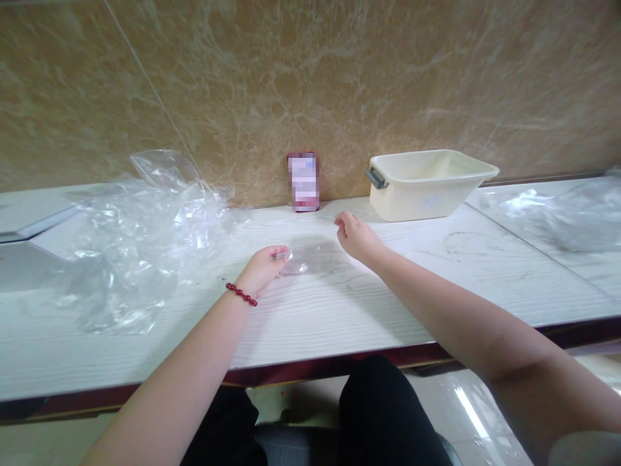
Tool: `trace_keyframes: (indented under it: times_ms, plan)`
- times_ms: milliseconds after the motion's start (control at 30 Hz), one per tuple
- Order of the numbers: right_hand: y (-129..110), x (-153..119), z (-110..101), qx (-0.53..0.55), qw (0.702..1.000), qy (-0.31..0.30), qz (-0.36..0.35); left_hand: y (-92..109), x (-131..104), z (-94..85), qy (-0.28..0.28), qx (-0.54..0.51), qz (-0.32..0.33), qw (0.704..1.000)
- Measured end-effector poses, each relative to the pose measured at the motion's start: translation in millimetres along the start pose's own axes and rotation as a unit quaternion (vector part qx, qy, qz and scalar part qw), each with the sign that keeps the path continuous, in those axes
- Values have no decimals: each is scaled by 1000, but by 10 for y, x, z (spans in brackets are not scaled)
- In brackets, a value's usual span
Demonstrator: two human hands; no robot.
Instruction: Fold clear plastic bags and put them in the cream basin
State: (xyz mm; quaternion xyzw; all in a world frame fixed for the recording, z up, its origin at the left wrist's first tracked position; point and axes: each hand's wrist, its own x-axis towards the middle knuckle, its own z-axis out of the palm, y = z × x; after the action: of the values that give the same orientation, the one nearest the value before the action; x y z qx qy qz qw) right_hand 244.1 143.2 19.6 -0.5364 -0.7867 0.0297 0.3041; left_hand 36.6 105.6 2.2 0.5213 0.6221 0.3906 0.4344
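A clear plastic bag (315, 257) lies over the white wood-grain table (339, 317) between my hands. My left hand (266, 266), with a red bead bracelet at its wrist, is closed on the bag's left end. Near the bag's right end my right hand (356, 236) is raised a little, its fingers curled; whether anything is between them is too small to tell. Left of my left hand spreads a big heap of clear plastic bags (145, 239).
A phone (304, 182) leans upright against the marbled wall (301, 77). Right of it stands a cream plastic bin (417, 197) with a grey handle. More clear plastic (577, 217) lies at the far right. A white box-like object (29, 262) sits at the left edge.
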Motion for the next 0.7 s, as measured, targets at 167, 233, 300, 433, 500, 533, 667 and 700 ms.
trace_keyframes:
  times_ms: [167,233,300,433,500,533,667,700]
  plan:
    - [-288,-149,90,71,982,-113,-130,2,-23,68,-20,-69,1,997]
    - [-367,-199,159,71,973,-153,-157,8,-28,82,-24,-111,-9,993]
    - [-408,-224,213,63,968,-171,-172,24,-37,90,-31,-155,-24,987]
    - [-413,-228,266,32,965,-191,-178,68,-66,103,-41,-197,-54,978]
    - [-401,-227,287,17,963,-199,-178,82,-80,104,-48,-193,-54,979]
    - [-394,-228,299,10,963,-201,-179,87,-87,103,-54,-187,-51,979]
    - [-371,-237,346,-15,960,-207,-189,106,-107,94,-71,-160,-37,984]
    - [-365,-240,354,-20,959,-209,-193,113,-111,92,-71,-156,-34,985]
